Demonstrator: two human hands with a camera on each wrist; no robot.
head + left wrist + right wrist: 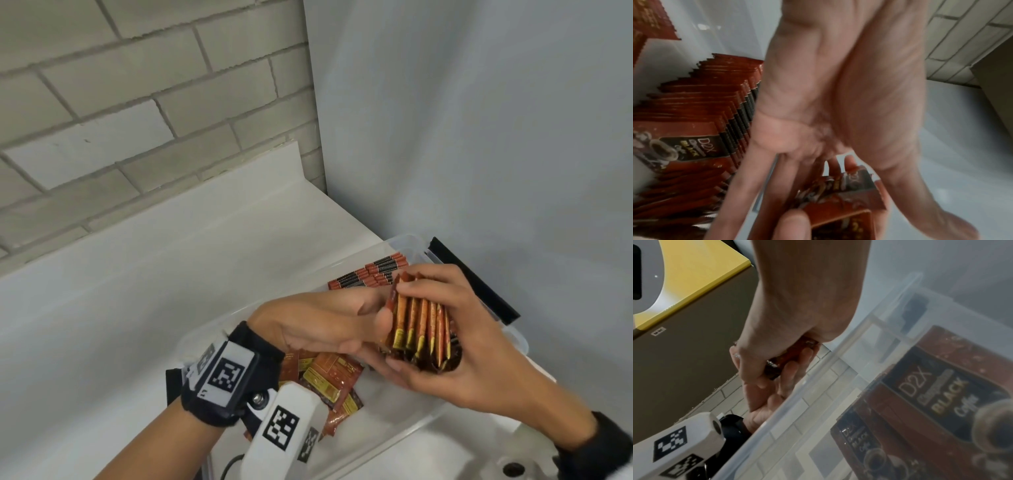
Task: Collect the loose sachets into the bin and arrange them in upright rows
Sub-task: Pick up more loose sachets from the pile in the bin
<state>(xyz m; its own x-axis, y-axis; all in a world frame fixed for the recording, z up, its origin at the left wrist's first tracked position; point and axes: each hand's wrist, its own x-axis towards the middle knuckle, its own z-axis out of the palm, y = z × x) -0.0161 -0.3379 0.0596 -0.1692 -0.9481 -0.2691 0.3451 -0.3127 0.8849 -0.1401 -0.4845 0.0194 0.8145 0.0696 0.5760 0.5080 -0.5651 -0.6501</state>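
Over the clear plastic bin both hands hold a stack of red-brown sachets on edge. My right hand curls round the stack from the right, fingers over its top. My left hand lies with straight fingers and thumb against the stack's left side and underside. The left wrist view shows that open palm with the stack at its fingertips. An upright row of sachets stands along the bin's far side. Loose sachets lie flat in the near end.
The bin sits on a white counter in a corner, brick wall behind, plain wall at right. A black latch runs along the bin's right rim. A sink drain lies at the lower right. Through the bin wall sachets show.
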